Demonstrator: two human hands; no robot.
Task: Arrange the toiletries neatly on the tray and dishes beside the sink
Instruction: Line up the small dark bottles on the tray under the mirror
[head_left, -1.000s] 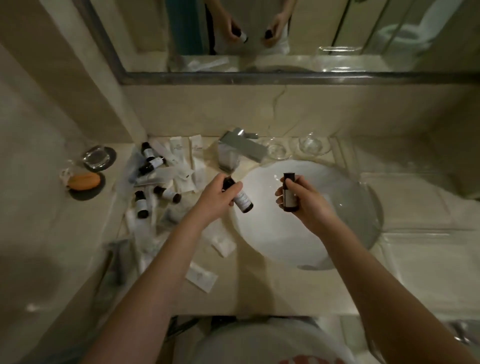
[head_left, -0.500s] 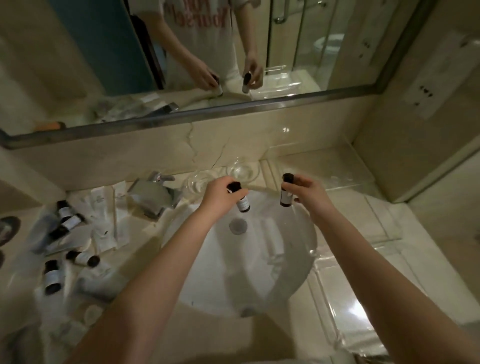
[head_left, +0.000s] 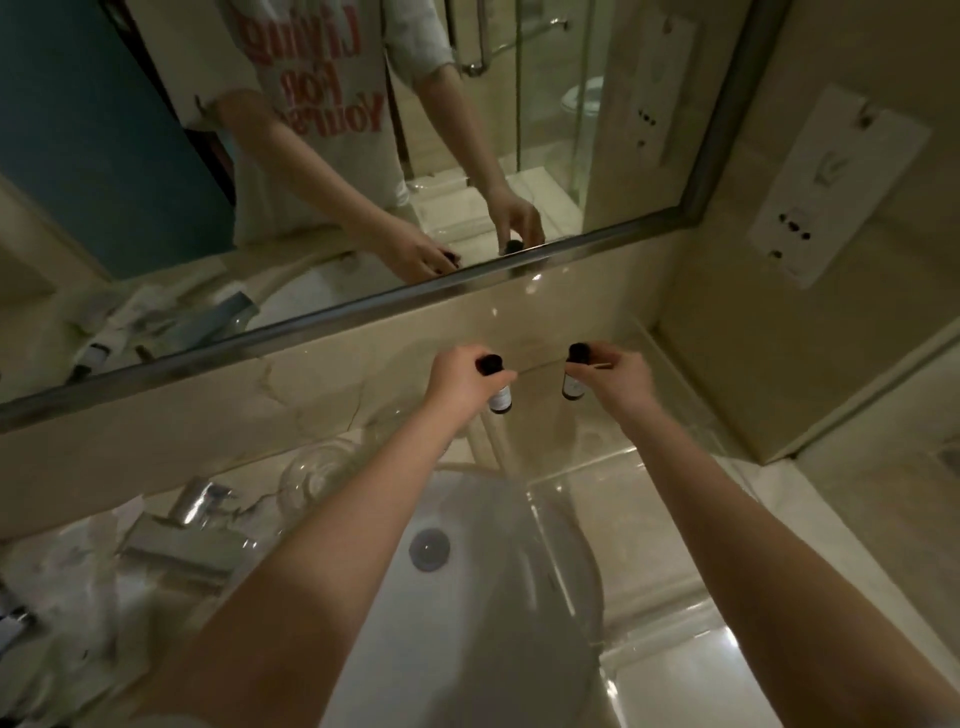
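Beige marble table (head_left: 649, 530) surrounds a white sink (head_left: 467, 597). At twelve o'clock, one small dark bottle (head_left: 500, 391) is gripped by the left hand (head_left: 462, 382), another bottle (head_left: 572, 375) by the right hand (head_left: 621, 376), above a clear tray (head_left: 587, 441). Toiletries (head_left: 62, 587) at nine o'clock are left unsorted.

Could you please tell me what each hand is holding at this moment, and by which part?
Each holds a small dark bottle with a white label near its black cap: left hand on left bottle, right hand on right bottle.

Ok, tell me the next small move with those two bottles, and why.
Probably lower both and stand them on the counter by the wall. The left hand and right hand each hold a small bottle upright above that back corner.
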